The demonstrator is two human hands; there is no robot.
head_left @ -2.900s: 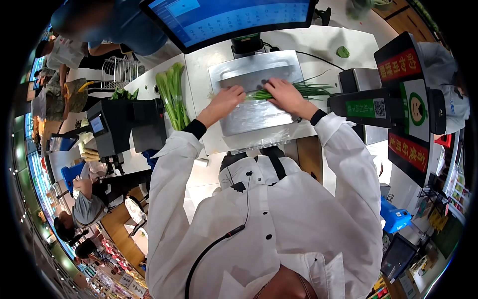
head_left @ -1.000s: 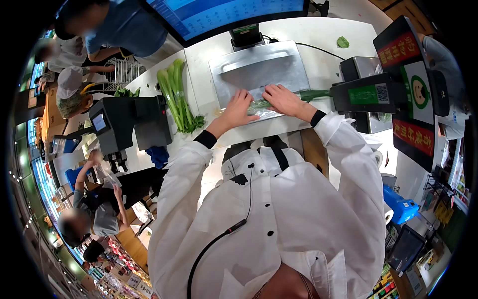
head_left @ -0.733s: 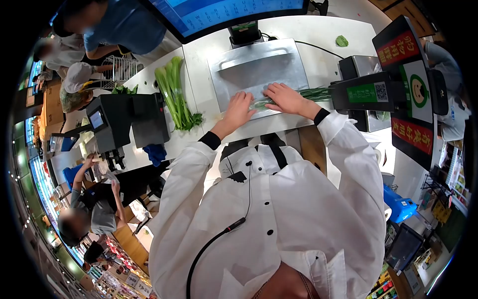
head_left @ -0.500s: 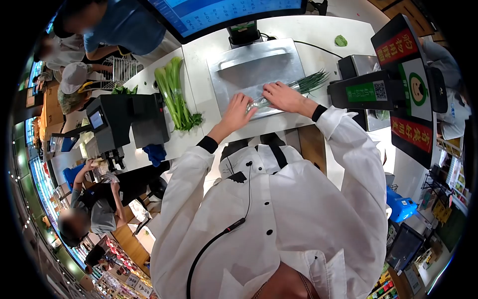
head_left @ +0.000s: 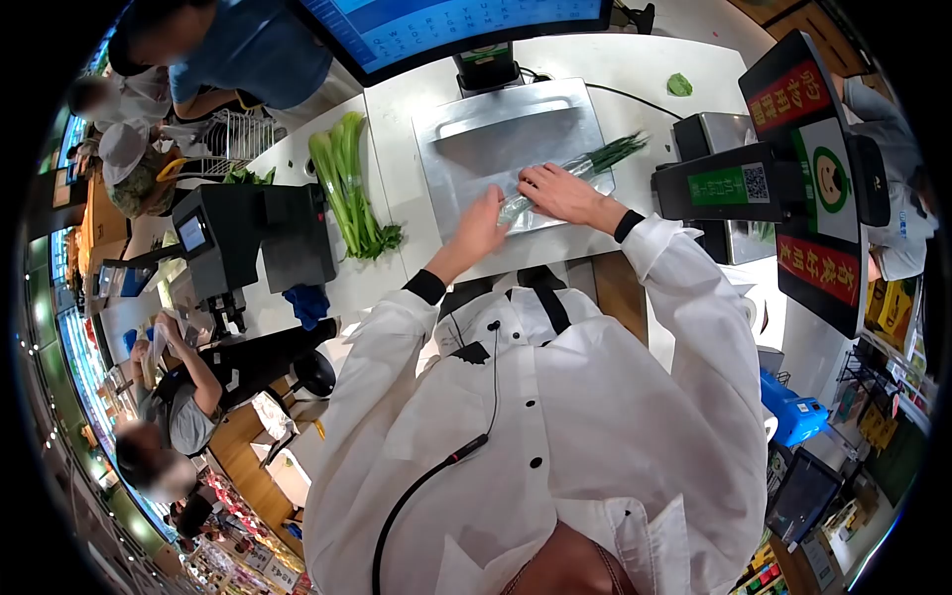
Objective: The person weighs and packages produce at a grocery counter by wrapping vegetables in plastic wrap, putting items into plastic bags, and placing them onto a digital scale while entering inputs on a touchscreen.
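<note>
A bunch of thin green stalks (head_left: 617, 151), wrapped in clear plastic toward its left end, lies slanted over the metal tray (head_left: 466, 127). My right hand (head_left: 561, 192) is closed over the wrapped part, its fingers bent around it. At the left end of the bundle is my left hand (head_left: 480, 226), slightly blurred, with its fingers together by the plastic; what it grips, if anything, I cannot make out. Celery (head_left: 347, 188) stands apart, lying on the white counter to the left of the tray.
A monitor (head_left: 446, 30) rises behind the tray. A black device (head_left: 248, 238) sits left of the celery; a sign stand with a QR code (head_left: 729, 188) is on the right. One green leaf (head_left: 679, 85) lies at the back. Several people are beyond the counter on the left.
The green bundle has turned to a steeper slant and come away from the sign stand, its tips now farther left and up. The plastic wrap reaches further along it. My hands stay near the tray's front.
</note>
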